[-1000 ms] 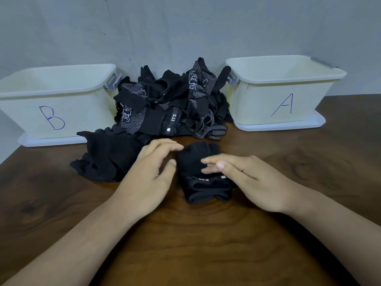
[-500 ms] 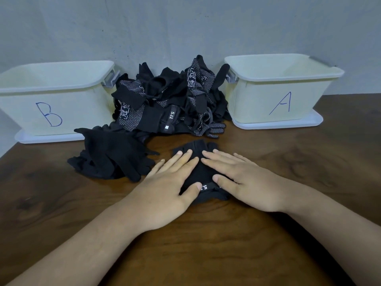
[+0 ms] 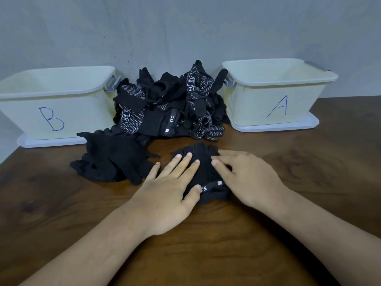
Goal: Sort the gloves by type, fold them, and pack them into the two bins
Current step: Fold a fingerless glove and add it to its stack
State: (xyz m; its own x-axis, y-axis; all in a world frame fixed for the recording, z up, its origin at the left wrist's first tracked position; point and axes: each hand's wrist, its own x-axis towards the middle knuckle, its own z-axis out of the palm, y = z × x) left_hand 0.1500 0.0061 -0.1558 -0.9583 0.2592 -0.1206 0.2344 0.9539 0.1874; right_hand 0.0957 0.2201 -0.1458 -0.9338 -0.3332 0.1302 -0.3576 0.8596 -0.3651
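Folded black fabric fingerless glove point(image 3: 206, 175) lies mid-table toward the near edge, long axis running near-to-far, cuff strap nearest the person. Left hand point(image 3: 170, 193) and right hand point(image 3: 247, 178) lie flat, fingers straight, pressing it from either side; neither grips. White plastic bin A point(image 3: 257, 108) stands far right, nearer the right hand
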